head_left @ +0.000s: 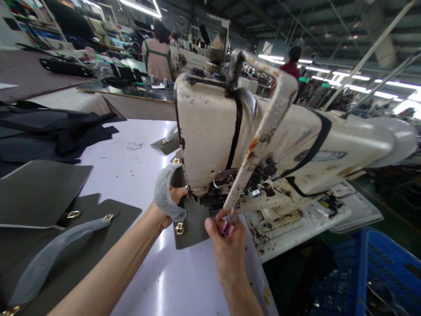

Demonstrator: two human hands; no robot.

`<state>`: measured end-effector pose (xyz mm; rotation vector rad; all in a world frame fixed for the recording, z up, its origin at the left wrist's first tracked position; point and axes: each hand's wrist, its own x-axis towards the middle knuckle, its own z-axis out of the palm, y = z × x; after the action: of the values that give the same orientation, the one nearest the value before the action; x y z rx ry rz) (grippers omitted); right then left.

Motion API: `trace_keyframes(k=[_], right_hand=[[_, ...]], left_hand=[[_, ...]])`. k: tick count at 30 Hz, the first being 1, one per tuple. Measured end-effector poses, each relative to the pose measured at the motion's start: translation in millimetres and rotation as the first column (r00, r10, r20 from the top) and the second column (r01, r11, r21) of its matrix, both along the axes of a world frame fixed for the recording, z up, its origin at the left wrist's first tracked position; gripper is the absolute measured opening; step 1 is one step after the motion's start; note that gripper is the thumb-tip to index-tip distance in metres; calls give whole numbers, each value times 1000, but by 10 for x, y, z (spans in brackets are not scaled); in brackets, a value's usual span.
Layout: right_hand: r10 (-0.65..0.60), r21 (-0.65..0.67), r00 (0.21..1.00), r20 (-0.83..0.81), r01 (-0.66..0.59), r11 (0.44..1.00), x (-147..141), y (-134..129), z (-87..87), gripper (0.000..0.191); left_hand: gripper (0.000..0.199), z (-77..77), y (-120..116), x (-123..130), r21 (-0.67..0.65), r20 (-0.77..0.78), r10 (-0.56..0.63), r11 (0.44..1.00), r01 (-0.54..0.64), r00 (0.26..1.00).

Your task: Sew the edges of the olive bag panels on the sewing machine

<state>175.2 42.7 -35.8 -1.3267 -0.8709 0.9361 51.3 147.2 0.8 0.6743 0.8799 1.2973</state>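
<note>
My left hand grips the edge of an olive-grey leather bag flap, which stands up against the head of a cream industrial sewing machine. A grey foam-wrapped strap arches over the flap, and a gold metal fitting sits low on it. My right hand pinches a small pink-and-metal tool just under the machine's chipped metal guard bar. The needle area is hidden behind the flap and the guard bar.
Similar olive flaps with gold fittings and foam-wrapped straps lie on the white table at left, beside dark fabric pieces. A blue plastic crate stands low at right. Co-workers sit at benches behind.
</note>
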Motion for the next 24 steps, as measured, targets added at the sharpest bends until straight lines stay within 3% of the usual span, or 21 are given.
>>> trace_keyframes(k=[5,11,14,18,24], right_hand=[[-73,-2,997,-26,73,997,-52,74,-61,26],[-47,-172,986,-160,19,985,-137,-125,-47,38],[11,-163,983,-181,-41,986,-229,-185,-46,28],[-79,-152,988,-132,58,987,-355,-127,-98,45],[-145,-143,977,-159,122,982,-445,-13,-133,50]], left_hand=[[31,-1,109,-34,-26,-64,-28,999,26,998],[50,38,154,-48,-126,-112,-102,988,88,988],[51,15,153,-47,-85,-99,-109,991,101,989],[48,-10,161,-42,-62,-89,-144,988,139,985],[43,-2,222,-52,-115,-67,-167,981,159,984]])
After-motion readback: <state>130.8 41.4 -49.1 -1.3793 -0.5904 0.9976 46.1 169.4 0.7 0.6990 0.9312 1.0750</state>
